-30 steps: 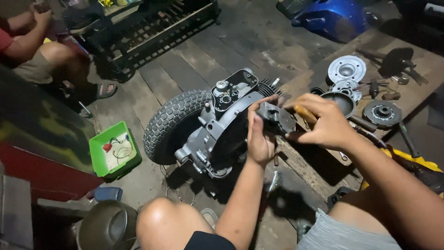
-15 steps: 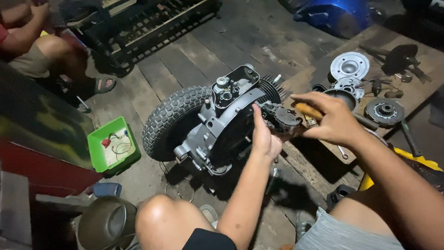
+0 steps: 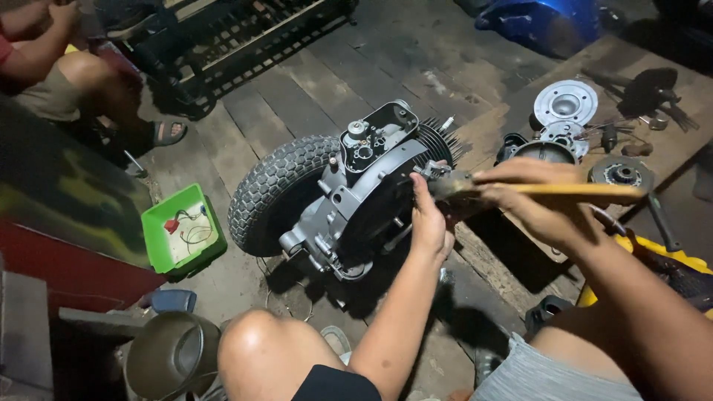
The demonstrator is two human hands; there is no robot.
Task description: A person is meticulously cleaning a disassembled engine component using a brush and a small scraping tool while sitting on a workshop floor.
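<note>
The engine [image 3: 364,200] lies on the floor [image 3: 356,67] near its middle, its tyre [image 3: 271,189] on the left side. The left hand [image 3: 429,223] rests against the engine's right face; the right hand [image 3: 531,197] is just right of it, holding a tool handle [image 3: 587,190] that points right. Behind the hands, a board [image 3: 490,134] at the floor's right edge carries a hub [image 3: 566,102], a drum [image 3: 546,152] and a disc [image 3: 621,172]. A tray [image 3: 182,238] sits left of the tyre. A helmet [image 3: 172,356] lies near the front left corner. A rack [image 3: 223,41] stands at the back edge, a seated person [image 3: 67,82] left of it.
</note>
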